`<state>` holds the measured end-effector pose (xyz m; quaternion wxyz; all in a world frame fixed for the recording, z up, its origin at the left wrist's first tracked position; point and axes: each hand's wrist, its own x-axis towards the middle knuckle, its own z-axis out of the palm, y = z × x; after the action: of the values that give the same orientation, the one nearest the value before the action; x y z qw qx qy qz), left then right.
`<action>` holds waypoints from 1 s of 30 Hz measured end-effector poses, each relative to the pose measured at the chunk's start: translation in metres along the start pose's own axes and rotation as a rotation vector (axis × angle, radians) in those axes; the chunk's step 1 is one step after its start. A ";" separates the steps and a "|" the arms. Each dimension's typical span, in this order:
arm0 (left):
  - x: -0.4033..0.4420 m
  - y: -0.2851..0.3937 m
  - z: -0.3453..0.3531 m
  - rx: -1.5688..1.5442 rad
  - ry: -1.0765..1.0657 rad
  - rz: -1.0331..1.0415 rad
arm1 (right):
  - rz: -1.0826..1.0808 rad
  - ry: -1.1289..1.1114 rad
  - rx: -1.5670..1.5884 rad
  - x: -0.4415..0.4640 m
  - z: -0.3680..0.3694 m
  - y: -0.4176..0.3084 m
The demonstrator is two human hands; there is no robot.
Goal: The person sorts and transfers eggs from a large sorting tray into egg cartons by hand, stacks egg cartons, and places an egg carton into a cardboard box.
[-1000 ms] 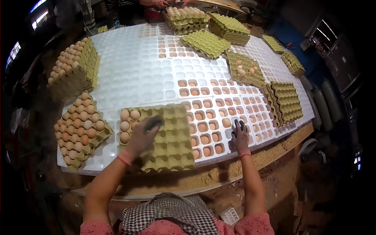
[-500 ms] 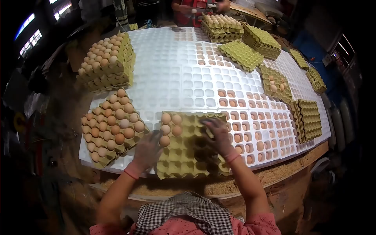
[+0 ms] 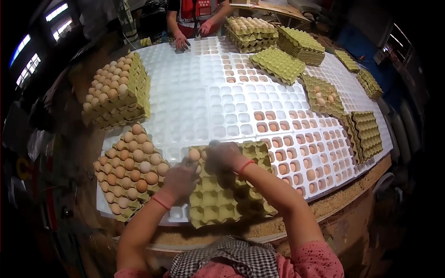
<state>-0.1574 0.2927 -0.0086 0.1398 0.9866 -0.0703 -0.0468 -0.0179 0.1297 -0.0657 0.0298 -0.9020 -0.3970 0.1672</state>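
A yellow-green pulp egg tray lies at the table's near edge, with a few eggs in its upper left corner and bare cups elsewhere. My left hand reaches over the tray's left edge, its fingers curled in among these eggs; what they close on is hidden. From the right, my right hand bends over the same corner, with its fingertips dark and blurred, so its grip is unclear. Left of my left hand, a tray full of brown eggs rests at an angle.
White foam trays cover the table, with eggs in many right-hand cells. Stacked egg trays stand at the left, back and right. Opposite, a person in a red vest has both hands near the far edge.
My right hand has moved left across the tray to the egg corner. My left hand has come in over the tray's left edge. The other person's hands have lowered to the table. The view has shifted.
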 end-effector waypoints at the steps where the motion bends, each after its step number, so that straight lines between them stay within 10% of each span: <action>1: 0.001 0.001 0.012 0.152 0.008 0.067 | 0.005 0.006 0.003 -0.001 -0.005 0.004; 6: 0.001 -0.006 0.033 0.222 0.113 0.158 | -0.132 0.563 0.763 0.000 -0.015 0.009; 10: -0.021 0.017 0.000 0.101 0.157 0.187 | -0.130 0.071 -0.232 0.016 -0.032 -0.052; 12: -0.028 0.030 -0.018 0.007 0.047 0.133 | -0.166 0.053 -0.207 0.037 -0.022 -0.052; 16: -0.051 0.025 -0.034 -0.167 0.061 -0.004 | 0.029 0.505 0.514 -0.046 -0.043 0.012; 20: -0.067 -0.009 -0.017 -0.414 0.180 -0.098 | 0.710 0.822 0.339 -0.195 -0.020 0.142; 24: -0.047 -0.010 -0.004 -0.514 0.233 -0.060 | 1.115 0.206 0.098 -0.282 0.047 0.245; 30: 0.076 0.028 -0.011 -0.624 0.327 0.072 | 0.430 0.777 0.479 -0.186 -0.026 0.191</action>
<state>-0.0849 0.2569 0.0042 0.4454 0.8877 -0.0639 0.0975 0.0083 -0.1339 -0.0253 0.3464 -0.9268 -0.1122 -0.0920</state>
